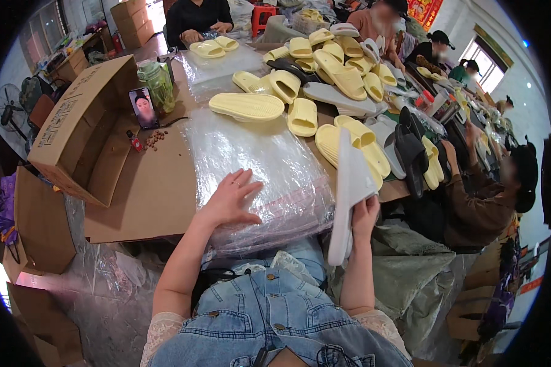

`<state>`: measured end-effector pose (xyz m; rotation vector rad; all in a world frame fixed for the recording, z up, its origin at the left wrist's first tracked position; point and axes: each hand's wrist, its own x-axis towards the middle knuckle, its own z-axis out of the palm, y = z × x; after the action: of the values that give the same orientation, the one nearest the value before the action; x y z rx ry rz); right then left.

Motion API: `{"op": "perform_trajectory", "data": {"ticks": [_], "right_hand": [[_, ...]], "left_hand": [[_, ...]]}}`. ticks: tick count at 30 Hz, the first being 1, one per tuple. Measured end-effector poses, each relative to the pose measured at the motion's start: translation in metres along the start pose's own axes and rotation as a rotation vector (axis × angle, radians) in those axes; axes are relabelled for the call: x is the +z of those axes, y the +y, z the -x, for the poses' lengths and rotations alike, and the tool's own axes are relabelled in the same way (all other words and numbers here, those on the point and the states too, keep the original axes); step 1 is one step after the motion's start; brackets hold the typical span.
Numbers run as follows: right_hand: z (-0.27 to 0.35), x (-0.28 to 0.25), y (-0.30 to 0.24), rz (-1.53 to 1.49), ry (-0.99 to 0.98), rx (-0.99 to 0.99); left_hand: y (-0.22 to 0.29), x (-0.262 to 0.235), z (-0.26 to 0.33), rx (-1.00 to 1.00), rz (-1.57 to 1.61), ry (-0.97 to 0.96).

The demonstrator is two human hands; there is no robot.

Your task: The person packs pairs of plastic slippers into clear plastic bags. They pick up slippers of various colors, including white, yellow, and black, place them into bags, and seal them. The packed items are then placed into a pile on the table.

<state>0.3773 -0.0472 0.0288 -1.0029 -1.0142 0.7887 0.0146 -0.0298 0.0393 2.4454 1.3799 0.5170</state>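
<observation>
My right hand (364,214) grips a light grey slide sandal (347,189), held on edge at the table's near side, its pale sole facing left. My left hand (234,197) lies with fingers spread on a stack of clear plastic bags (251,150), which overhangs the near table edge. At the far end of the stack rests a yellow slide sandal (246,107), sole up. Another yellow slide (302,117) stands just right of it. A heap of yellow slides (342,73) mixed with grey and black ones fills the table beyond and to the right.
On the left, an open cardboard box (83,131) lies beside a phone (143,109), a green jug (157,85) and small brown nuts (155,140). Black slides (410,150) sit near the right edge. Several other people work around the table, one person (492,196) close on the right.
</observation>
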Motion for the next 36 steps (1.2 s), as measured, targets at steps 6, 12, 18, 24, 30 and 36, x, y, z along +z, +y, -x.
{"op": "perform_trajectory", "data": {"ticks": [6,12,18,24,30,36], "right_hand": [[0.023,-0.017,-0.019,-0.078,-0.027,-0.046],[0.035,-0.007,-0.034,0.070,-0.092,-0.042],[0.051,0.017,-0.064,0.050,-0.302,0.084],[0.054,0.045,-0.084,-0.023,-0.748,0.293],[0.051,0.057,-0.098,0.164,-0.995,0.259],[0.049,0.045,-0.109,0.299,-0.978,0.329]], "left_hand": [[0.027,0.003,0.013,0.040,-0.066,-0.013],[0.010,0.011,0.018,0.091,-0.048,0.155],[0.018,-0.013,0.024,-0.111,-0.023,0.281],[0.025,0.004,-0.009,-0.099,0.293,0.258],[0.043,0.007,-0.058,-0.114,0.453,0.227],[0.029,-0.003,-0.058,-0.304,0.759,0.203]]}}
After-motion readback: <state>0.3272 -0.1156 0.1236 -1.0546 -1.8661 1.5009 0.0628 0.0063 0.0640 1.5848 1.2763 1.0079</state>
